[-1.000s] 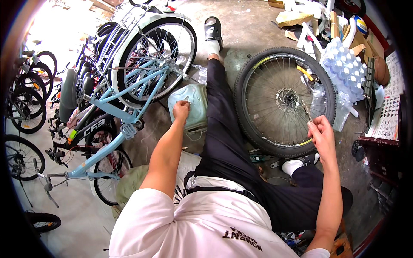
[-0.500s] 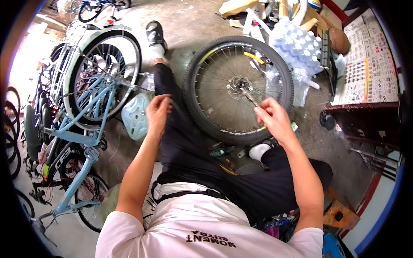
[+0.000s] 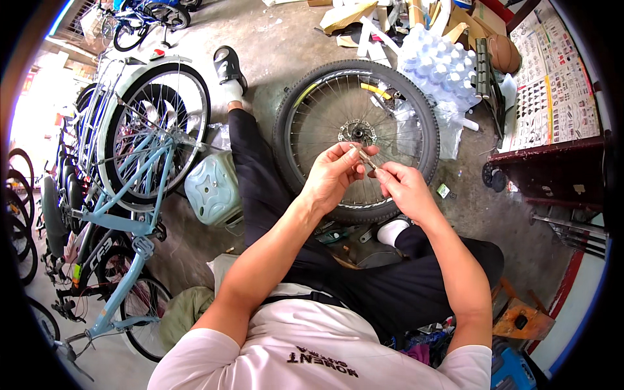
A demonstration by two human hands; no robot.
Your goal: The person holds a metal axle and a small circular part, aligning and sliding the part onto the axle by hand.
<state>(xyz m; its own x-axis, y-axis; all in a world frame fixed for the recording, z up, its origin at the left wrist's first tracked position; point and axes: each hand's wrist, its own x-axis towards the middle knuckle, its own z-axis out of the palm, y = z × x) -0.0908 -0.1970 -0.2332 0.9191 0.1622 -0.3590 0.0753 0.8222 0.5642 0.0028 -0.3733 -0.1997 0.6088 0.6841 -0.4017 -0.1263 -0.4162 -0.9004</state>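
Note:
Both of my hands meet over the lower part of a bicycle wheel (image 3: pixel 429 130) with a black knobby tyre, lying flat on the floor. Between them is a slim metal rod (image 3: pixel 366 158); its exact kind is too small to tell. My left hand (image 3: pixel 333 177) pinches its upper end with thumb and fingers. Around the lower end, my right hand (image 3: pixel 404 187) is closed. Just behind the fingers sit the wheel's hub and disc rotor (image 3: pixel 357 132), apart from the hands.
Left of my leg stands a pale blue plastic stool (image 3: pixel 213 188). Beyond it is a light blue bicycle (image 3: pixel 123 224) among several others. Bundled plastic bottles (image 3: pixel 439 65) and cardboard scraps (image 3: pixel 351 16) lie behind the wheel. A dark red cabinet (image 3: pixel 552 172) is at the right.
My left hand has moved right from above my leg and taken hold of the rod. My right hand has drawn the rod slightly left and nearer, away from the hub.

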